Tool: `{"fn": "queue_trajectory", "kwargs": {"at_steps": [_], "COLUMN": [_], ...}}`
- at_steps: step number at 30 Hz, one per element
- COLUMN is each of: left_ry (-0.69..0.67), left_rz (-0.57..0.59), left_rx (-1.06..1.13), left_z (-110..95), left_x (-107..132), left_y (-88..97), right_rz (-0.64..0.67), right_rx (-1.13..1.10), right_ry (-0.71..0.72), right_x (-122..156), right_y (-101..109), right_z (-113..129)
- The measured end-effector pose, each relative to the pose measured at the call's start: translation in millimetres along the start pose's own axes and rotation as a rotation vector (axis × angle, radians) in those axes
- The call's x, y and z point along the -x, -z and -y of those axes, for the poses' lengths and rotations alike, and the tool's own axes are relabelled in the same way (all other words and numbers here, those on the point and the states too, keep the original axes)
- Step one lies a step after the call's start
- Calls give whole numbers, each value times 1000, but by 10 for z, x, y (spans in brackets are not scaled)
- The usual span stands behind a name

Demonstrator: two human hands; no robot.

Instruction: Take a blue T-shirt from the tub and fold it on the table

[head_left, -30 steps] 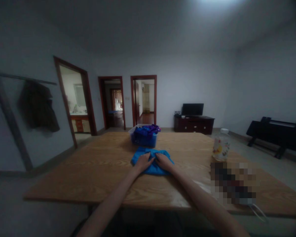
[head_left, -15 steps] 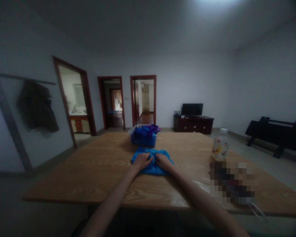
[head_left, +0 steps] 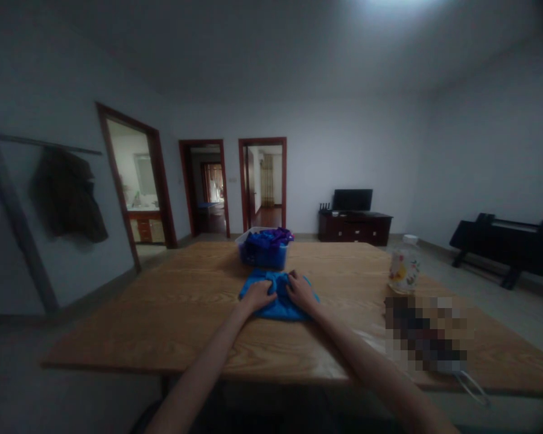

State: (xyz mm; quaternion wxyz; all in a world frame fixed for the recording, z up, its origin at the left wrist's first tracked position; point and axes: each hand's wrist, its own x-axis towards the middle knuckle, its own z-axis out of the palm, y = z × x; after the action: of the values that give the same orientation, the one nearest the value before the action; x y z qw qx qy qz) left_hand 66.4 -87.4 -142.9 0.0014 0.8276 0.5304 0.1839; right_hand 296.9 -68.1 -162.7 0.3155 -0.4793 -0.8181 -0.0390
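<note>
A bright blue piece of cloth [head_left: 281, 311], perhaps a garment, lies spread on the wooden table [head_left: 172, 319] in front of me. My left hand [head_left: 259, 295] rests on its left half, thumb and fingers closed on a raised fold near the middle. On the right half, my right hand [head_left: 301, 290] has its fingers curled into the fabric, a short gap from the left. Just beyond the cloth stands a clear plastic box [head_left: 241, 243] heaped with blue and purple fabric [head_left: 266, 239].
A clear jar [head_left: 405, 265] with a white lid and painted pattern stands toward the table's right side. Nearer lies a pixelated, unrecognisable item [head_left: 428, 337] with a wire-like loop [head_left: 473, 389] past the edge. A low cabinet [head_left: 355, 229] with a screen is against the far wall.
My right hand has shifted slightly up and away from my left, widening the gap between them over the cloth. The left hand has barely moved. The box stays put.
</note>
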Motion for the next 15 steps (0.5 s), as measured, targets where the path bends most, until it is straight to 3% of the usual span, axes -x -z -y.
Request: {"fn": "queue_trajectory", "kwargs": {"at_steps": [4, 8, 15], "left_ry": [1, 29, 26], "left_rz": [3, 51, 86], "left_rx": [22, 73, 129], "left_z": [3, 15, 27], "left_x": [-11, -33, -21], "left_y": [-20, -35, 5], "right_rz": [-141, -77, 35], "right_rx": [-75, -105, -49], "right_ry": [83, 214, 246], "right_x": [-2, 63, 145], "right_y": [91, 185, 214], "right_z": [43, 212, 499]}}
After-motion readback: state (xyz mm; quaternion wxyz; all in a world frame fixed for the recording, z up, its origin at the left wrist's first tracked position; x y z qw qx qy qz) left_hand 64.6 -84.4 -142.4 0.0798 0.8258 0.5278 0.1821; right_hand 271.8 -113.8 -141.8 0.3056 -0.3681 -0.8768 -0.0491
